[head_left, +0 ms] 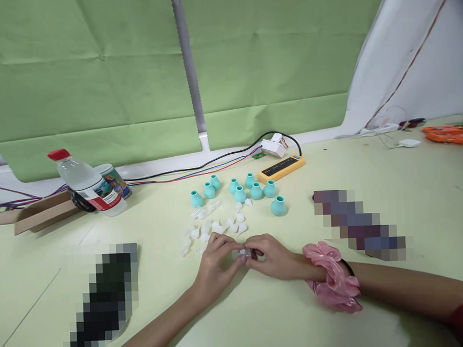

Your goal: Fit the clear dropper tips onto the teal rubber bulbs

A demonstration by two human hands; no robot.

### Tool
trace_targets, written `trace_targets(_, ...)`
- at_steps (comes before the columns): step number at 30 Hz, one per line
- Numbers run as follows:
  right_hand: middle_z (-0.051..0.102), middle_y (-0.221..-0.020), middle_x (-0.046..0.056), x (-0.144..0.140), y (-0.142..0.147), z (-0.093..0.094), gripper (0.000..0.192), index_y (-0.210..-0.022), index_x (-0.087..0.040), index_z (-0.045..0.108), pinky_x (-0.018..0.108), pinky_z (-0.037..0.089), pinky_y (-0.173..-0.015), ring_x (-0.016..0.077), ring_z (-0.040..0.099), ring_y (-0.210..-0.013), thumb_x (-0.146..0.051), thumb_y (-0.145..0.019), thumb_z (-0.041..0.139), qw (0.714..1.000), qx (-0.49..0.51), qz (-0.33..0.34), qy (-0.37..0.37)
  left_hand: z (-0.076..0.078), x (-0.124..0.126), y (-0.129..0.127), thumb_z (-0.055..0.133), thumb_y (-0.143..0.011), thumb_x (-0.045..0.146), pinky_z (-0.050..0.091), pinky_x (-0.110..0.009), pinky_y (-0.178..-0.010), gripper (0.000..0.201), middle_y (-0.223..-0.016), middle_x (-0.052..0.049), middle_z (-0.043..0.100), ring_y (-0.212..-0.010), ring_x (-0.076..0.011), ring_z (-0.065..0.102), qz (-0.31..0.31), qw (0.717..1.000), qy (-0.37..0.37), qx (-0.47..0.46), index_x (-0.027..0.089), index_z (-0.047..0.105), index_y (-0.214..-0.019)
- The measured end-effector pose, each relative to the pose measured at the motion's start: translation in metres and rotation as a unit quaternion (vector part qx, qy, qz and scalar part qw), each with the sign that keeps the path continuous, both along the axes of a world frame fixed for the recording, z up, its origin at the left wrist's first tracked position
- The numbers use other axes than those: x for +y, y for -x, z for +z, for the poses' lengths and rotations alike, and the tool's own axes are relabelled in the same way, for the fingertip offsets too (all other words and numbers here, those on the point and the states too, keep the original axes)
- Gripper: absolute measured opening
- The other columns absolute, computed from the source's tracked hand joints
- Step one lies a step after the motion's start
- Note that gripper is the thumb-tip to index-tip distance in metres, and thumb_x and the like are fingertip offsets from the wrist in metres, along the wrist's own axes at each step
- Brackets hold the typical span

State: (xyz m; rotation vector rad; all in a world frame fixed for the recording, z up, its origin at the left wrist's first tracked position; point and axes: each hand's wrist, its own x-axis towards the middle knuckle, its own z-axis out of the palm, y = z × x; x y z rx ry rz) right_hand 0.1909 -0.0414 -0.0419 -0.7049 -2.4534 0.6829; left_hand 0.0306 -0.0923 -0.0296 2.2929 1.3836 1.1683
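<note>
My left hand (216, 262) and my right hand (270, 257) meet low in the middle of the view. Between their fingertips they pinch a small clear plastic piece (242, 253), partly covered by the fingers, so its exact kind does not show. Just beyond lie several white drop-shaped pieces (232, 225) and clear tube-like plastic pieces (207, 210), loosely scattered. Behind these, several turquoise vase-shaped pieces (256, 191) stand upright with their round openings on top. A pink scrunchie (330, 276) circles my right wrist.
A yellow power strip (281, 168) lies at the back beside a white box (273, 147) and cables. To the left stand a red-capped bottle (88, 181), a can (114, 180) and an open cardboard box (46, 213). Orange-handled scissors (446, 134) lie far right. Two blurred objects flank my arms.
</note>
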Motion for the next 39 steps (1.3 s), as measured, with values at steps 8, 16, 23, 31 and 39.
trace_targets(8, 0.046, -0.055, -0.002, 0.001, -0.002, 0.0, 0.021, -0.06, -0.014, 0.046, 0.019, 0.032, -0.049, 0.0073, 0.04, -0.05, -0.026, -0.077, 0.043, 1.0, 0.007, 0.0, 0.009, -0.002, 0.002, 0.003, 0.054, -0.074, 0.019, 0.044, -0.03, -0.065, 0.018, -0.079, -0.004, 0.056, -0.077, -0.0152, 0.047, -0.026, 0.999, -0.005, -0.038, 0.023, 0.062, -0.09)
trace_targets(16, 0.038, -0.052, -0.005, 0.002, -0.002, 0.001, 0.02, -0.055, -0.015, 0.038, 0.018, 0.029, -0.048, 0.0063, 0.035, -0.049, -0.02, -0.073, 0.045, 0.999, -0.008, -0.003, 0.042, -0.006, -0.004, 0.006, 0.046, -0.072, 0.009, 0.039, -0.039, -0.068, 0.028, -0.089, -0.009, 0.055, -0.083, -0.0214, 0.044, 0.012, 0.976, -0.148, 0.159, 0.017, 0.056, -0.097)
trace_targets(23, 0.037, -0.051, -0.005, 0.0, -0.002, 0.004, 0.021, -0.054, -0.015, 0.037, 0.019, 0.027, -0.049, 0.0064, 0.034, -0.049, -0.018, -0.074, 0.044, 0.999, -0.017, -0.002, 0.031, -0.01, -0.001, 0.009, 0.038, -0.067, 0.001, 0.039, -0.038, -0.071, 0.043, -0.092, -0.011, 0.051, -0.087, -0.0214, 0.043, -0.063, 0.965, -0.144, 0.208, 0.013, 0.044, -0.108)
trace_targets(31, 0.039, -0.053, -0.004, -0.001, -0.002, 0.002, 0.022, -0.057, -0.015, 0.041, 0.02, 0.029, -0.049, 0.0073, 0.036, -0.051, -0.022, -0.078, 0.044, 1.0, -0.012, 0.0, -0.006, -0.004, -0.002, 0.009, 0.04, -0.071, 0.005, 0.043, -0.034, -0.068, 0.036, -0.09, -0.01, 0.048, -0.085, -0.0189, 0.045, -0.123, 0.992, 0.025, 0.003, 0.016, 0.053, -0.103)
trace_targets(39, 0.054, -0.071, 0.003, 0.0, -0.001, -0.004, 0.017, -0.093, -0.015, 0.052, 0.023, 0.036, -0.059, 0.0116, 0.044, -0.067, -0.02, -0.079, 0.046, 0.984, 0.078, 0.026, -0.155, 0.003, -0.005, 0.001, 0.06, -0.068, 0.025, 0.044, -0.031, -0.072, 0.039, -0.088, -0.007, 0.056, -0.08, -0.0178, 0.053, -0.065, 0.886, 0.31, -0.339, 0.015, 0.053, -0.105)
